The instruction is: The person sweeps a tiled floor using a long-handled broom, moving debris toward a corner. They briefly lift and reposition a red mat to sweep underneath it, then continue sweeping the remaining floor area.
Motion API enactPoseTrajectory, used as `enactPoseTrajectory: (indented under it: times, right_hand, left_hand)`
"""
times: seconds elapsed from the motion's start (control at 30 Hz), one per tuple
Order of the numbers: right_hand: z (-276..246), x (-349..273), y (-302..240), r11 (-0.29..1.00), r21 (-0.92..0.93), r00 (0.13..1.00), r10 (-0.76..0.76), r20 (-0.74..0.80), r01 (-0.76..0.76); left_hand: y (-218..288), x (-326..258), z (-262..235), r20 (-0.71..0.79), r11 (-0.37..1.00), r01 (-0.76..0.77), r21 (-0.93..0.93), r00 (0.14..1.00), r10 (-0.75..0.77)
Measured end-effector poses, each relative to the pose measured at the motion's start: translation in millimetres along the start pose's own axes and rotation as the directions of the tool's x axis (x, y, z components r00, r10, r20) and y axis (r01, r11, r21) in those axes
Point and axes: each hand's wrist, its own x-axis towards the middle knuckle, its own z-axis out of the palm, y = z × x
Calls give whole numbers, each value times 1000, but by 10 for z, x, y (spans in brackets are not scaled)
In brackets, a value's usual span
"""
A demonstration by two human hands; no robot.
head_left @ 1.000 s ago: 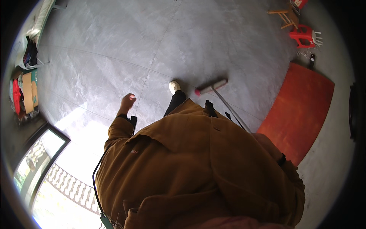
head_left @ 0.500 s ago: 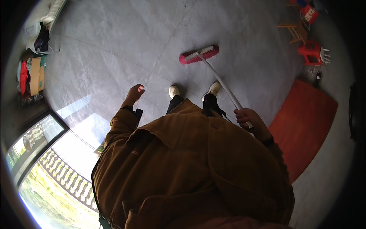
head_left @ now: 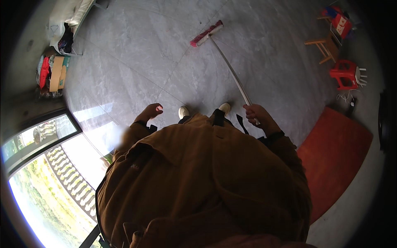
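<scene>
Just above the brown coat, the broom handle is clasped in the right hand, while the left hand is held loosely curled, holding nothing. Farther out on the grey tiled floor, the pink broom head is rested.

The broom stretches ahead on the floor, with the mat right and stools beyond.
</scene>
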Motion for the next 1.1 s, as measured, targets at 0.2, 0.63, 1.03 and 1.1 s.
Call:
enactPoseTrajectory:
  times: [0.2,0.63,1.03,1.1]
  right_hand:
    - [-499,-1505,41,996,-38,984,80,-157,-87]
    - [-395,-1838,-787,926,319,915,293,-276,-200]
    - [-571,35,-2395,962,269,994,66,-82,-42]
    - [-725,-17,-2475,964,266,989,37,-143,3]
  left_hand:
    - [337,174,-187,-231,998,-6,-59,973,-7]
    - [-171,470,268,-100,972,141,-189,982,-162]
    - [93,1540,-627,-99,940,107,-324,984,-147]
    - [287,1868,-973,-125,960,113,-257,981,-149]
